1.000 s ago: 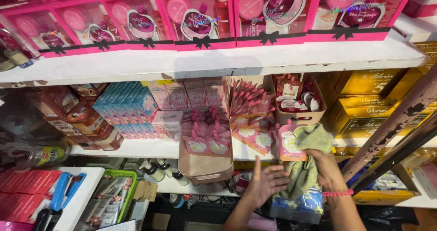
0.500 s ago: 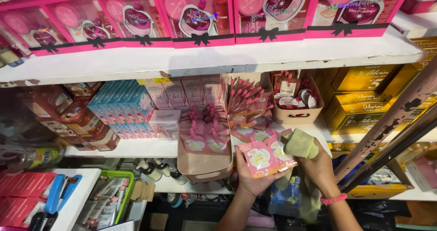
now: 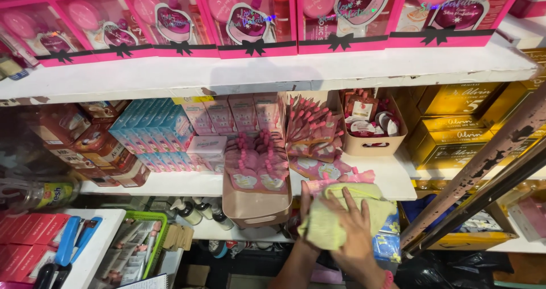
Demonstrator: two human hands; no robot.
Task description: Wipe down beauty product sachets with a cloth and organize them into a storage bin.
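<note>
Right hand (image 3: 355, 238) lay flat, fingers spread, pressing a yellow cloth (image 3: 335, 218); left hand (image 3: 305, 206), at nine o'clock, steadied its edge, fingers hidden; pink packets (image 3: 327, 169) lay at twelve.

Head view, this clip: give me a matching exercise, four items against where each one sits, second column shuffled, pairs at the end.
Items
1. yellow-green cloth
2. gold boxes
3. green basket
4. pink gift boxes with black bows

Places
A. top shelf
B. lower left, beside the white tray holding blue tools
C. under the right hand, in front of the middle shelf's edge
D. right end of the middle shelf

Pairs: 1-C, 2-D, 3-B, 4-A
</note>
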